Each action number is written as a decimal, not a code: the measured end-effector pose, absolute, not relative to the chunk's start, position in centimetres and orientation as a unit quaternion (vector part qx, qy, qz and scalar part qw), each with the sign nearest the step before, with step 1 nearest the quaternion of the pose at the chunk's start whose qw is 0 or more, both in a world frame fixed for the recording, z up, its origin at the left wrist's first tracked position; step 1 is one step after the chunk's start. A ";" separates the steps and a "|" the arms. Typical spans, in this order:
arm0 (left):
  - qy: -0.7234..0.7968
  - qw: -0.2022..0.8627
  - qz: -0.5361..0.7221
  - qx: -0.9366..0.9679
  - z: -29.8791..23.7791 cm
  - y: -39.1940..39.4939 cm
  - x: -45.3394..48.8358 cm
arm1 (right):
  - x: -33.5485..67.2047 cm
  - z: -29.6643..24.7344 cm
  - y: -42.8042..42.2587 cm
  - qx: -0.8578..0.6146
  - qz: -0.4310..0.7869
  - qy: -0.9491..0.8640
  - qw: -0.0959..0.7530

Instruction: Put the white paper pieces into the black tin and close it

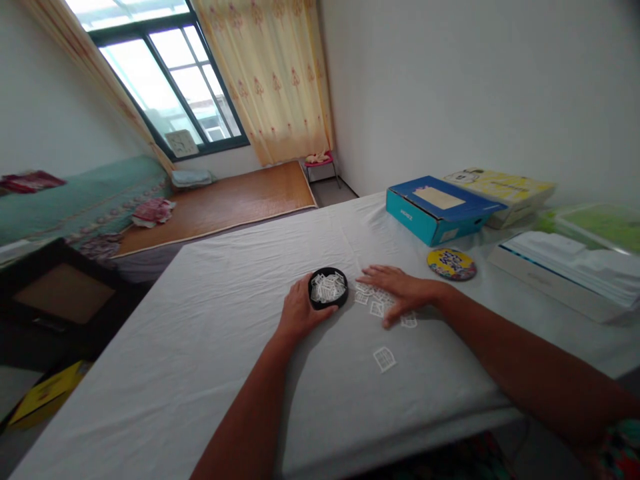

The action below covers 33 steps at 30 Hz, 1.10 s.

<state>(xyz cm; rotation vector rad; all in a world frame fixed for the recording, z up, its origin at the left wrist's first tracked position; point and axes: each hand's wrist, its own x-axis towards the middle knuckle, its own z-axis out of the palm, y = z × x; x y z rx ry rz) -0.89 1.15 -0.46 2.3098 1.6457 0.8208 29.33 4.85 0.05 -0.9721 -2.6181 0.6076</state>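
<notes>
A round black container [345, 301] stands on the white cloth, heaped with small white lattice-like pieces [327, 287]. My left hand [299, 308] curves round its near left side, thumb along the front and fingers behind. Just right of it, my right hand [395, 288] lies palm down, fingers stretched out over several loose white pieces [377, 309], partly hiding them. One square white grid piece [385, 359] lies apart, nearer the table's front edge. The round yellow patterned lid [451, 264] rests flat beyond my right wrist.
On the right stand a blue box [425, 210], a yellow-and-white box [505, 190] and a long white box [555, 280] with white sheets in it. A green clear-lidded container [600, 223] sits behind. Beyond the cloth-covered table [165, 353] is a low brown bed [240, 203].
</notes>
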 end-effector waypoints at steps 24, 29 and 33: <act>0.498 0.139 0.256 0.817 0.1 -0.3 1.8 | 23.6 1.7 4.9 -0.505 0.181 -0.664 0.521; 0.492 0.142 0.255 0.820 0.1 -0.5 2.5 | 19.9 1.9 3.7 -0.415 0.195 -0.731 0.505; 0.489 0.132 0.247 0.826 0.2 -0.6 2.5 | 20.0 2.1 3.8 -0.364 0.233 -0.778 0.456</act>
